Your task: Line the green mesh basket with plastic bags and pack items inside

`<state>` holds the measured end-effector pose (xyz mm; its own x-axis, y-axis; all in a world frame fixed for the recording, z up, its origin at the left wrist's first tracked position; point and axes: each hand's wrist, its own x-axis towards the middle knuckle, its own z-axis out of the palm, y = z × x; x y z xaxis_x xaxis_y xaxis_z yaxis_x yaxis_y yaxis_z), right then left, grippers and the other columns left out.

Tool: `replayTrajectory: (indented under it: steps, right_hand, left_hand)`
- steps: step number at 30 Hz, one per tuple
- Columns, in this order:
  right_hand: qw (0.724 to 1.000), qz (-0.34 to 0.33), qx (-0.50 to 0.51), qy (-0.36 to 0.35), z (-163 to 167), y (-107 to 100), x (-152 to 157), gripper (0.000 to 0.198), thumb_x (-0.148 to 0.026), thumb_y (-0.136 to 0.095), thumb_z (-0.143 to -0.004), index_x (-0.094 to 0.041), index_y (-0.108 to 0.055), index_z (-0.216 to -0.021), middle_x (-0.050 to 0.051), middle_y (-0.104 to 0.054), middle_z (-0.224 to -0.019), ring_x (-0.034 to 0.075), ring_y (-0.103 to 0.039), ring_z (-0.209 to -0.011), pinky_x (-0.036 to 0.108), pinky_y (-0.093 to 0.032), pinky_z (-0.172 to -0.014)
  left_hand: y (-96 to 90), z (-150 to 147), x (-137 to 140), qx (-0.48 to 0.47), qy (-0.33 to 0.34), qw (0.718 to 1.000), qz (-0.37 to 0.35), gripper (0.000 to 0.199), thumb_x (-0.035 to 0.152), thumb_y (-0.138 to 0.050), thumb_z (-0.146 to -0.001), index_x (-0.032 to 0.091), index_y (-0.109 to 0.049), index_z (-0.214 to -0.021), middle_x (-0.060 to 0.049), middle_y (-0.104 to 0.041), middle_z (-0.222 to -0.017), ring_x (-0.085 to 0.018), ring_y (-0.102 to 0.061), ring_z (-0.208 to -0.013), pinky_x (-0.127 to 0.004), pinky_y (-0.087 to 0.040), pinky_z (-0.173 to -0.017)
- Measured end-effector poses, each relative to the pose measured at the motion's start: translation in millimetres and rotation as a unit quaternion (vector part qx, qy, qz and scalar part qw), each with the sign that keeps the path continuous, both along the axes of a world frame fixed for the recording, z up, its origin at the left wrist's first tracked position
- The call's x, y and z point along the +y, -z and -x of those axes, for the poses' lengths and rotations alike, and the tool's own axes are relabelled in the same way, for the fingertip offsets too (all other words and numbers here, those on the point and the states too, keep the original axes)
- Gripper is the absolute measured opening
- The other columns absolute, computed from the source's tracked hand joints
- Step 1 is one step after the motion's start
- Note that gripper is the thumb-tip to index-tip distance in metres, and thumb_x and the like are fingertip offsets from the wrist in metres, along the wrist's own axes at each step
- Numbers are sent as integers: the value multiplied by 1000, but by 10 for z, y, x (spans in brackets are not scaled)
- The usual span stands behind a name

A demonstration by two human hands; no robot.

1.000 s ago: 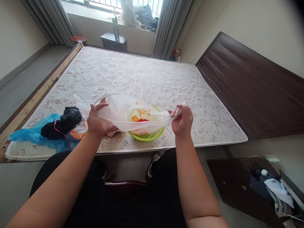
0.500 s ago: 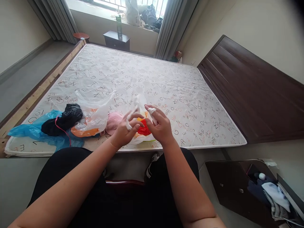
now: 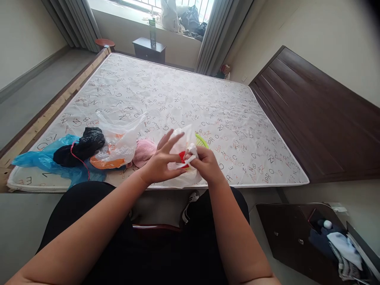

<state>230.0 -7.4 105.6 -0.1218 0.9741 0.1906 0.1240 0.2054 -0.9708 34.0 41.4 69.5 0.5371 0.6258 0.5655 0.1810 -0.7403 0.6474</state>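
A white plastic bag point(image 3: 188, 132) stands at the mattress's near edge, with something red point(image 3: 182, 156) showing through or inside it. My right hand point(image 3: 204, 162) is closed on a bunched, twisted strip of the bag. My left hand point(image 3: 162, 160) is beside the bag, its fingers spread and its thumb and index finger apart around the strip; I cannot tell whether it touches the plastic. Behind the bag shows the edge of a yellow-green mesh item point(image 3: 202, 141). A folded pink cloth point(image 3: 144, 152) lies left of my left hand.
Left on the mattress point(image 3: 237, 130) lie a white and orange plastic bag point(image 3: 118, 146), a black bundle point(image 3: 80, 146) with a pink cord, and a blue plastic bag point(image 3: 44, 154). A dark headboard point(image 3: 311, 114) borders the right side. Clothes point(image 3: 346, 247) rest on a low dark cabinet point(image 3: 285, 233).
My hands have shifted from apart, each with white plastic around its fingers, to close together. The right hand has closed on the bunched strip; the left has spread its fingers. The green item shows more.
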Motion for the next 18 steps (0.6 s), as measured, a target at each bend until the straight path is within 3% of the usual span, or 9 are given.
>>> replayTrajectory:
  steps: [3, 7, 9, 11, 14, 16, 18]
  right_hand:
    - [996, 45, 34, -74, -15, 4, -8, 23, -42, -78, -84, -22, -71, -77, -1, -60, -71, 14, -53, -67, 28, -46, -62]
    - [990, 77, 113, -34, -82, 90, 21, 27, -46, -81, -81, -22, -70, -76, -3, -56, -65, 9, -41, -53, 24, -34, -48]
    - [983, 75, 166, 33, -112, 130, 55, 26, -46, -80, -81, -22, -70, -77, -3, -57, -68, 7, -36, -49, 23, -30, -44]
    - [971, 65, 208, 102, -127, 164, 101, 25, -44, -81, -79, -23, -69, -77, -3, -55, -68, 6, -34, -48, 23, -28, -41]
    - [950, 60, 253, 170, -134, 223, 173, 23, -43, -81, -78, -24, -67, -79, -7, -44, -60, 6, -31, -46, 21, -27, -40]
    - [943, 66, 264, 194, -145, 281, 212, 23, -43, -80, -78, -25, -67, -85, -9, -39, -57, 6, -30, -44, 21, -27, -40]
    - [942, 64, 252, 210, -173, 348, 241, 25, -45, -78, -80, -27, -68, -95, -9, -45, -60, 5, -29, -42, 21, -27, -40]
  left_hand:
    - [-10, -79, -35, 22, 56, 998, 14, 15, 41, -79, -85, 26, -77, -84, -9, -69, -135, -35, -42, -151, -64, -20, -128]
    - [92, -143, -54, -16, 58, 997, 58, 20, 37, -74, -89, 24, -68, -74, -5, -76, -92, -24, -72, -107, -52, -36, -125]
    - [163, -141, -45, -26, 34, 995, 94, 24, 37, -75, -87, 23, -63, -71, -1, -70, -77, -19, -70, -82, -46, -49, -112]
    - [244, -133, -27, -7, -11, 991, 132, 24, 38, -77, -84, 23, -62, -74, 1, -64, -70, -17, -62, -68, -39, -57, -88]
    - [367, -138, 7, 27, -79, 978, 192, 22, 39, -78, -82, 23, -65, -90, 2, -63, -70, -16, -56, -61, -30, -50, -63]
    - [426, -149, 32, 33, -87, 967, 237, 28, 38, -78, -82, 24, -67, -104, 2, -65, -72, -17, -57, -60, -28, -46, -60]
    - [460, -158, 53, 36, -58, 958, 277, 24, 39, -74, -86, 25, -71, -105, 2, -68, -73, -18, -59, -63, -28, -45, -60]
